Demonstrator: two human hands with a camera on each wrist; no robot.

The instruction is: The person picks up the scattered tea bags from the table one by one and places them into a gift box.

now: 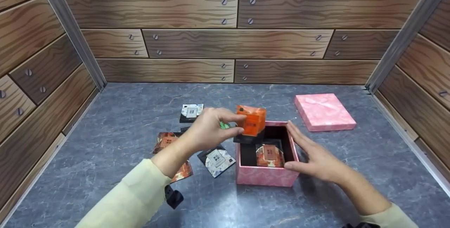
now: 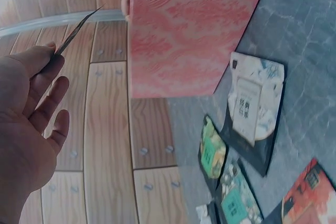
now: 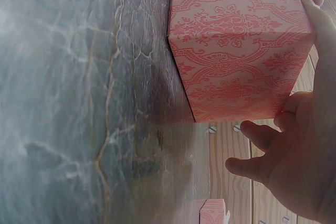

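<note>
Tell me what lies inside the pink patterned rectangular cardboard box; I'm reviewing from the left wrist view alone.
Observer: In the head view, a flat red-brown rectangular plastic-looking packet lies in the box.
Operator: What colour is the front of the thin flat item I see edge-on in the left hand?
Observer: Mostly orange, black at the bottom.
Operator: Is there a lid?
Observer: Yes, a pink square cardboard lid lies on the grey marbled tabletop, beyond the box and to its right.

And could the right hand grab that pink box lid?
Probably yes. The pink box lid lies just beyond the right hand, and nothing shows between them. That hand is touching the pink gift box, though, so it would likely have to leave it first.
</note>
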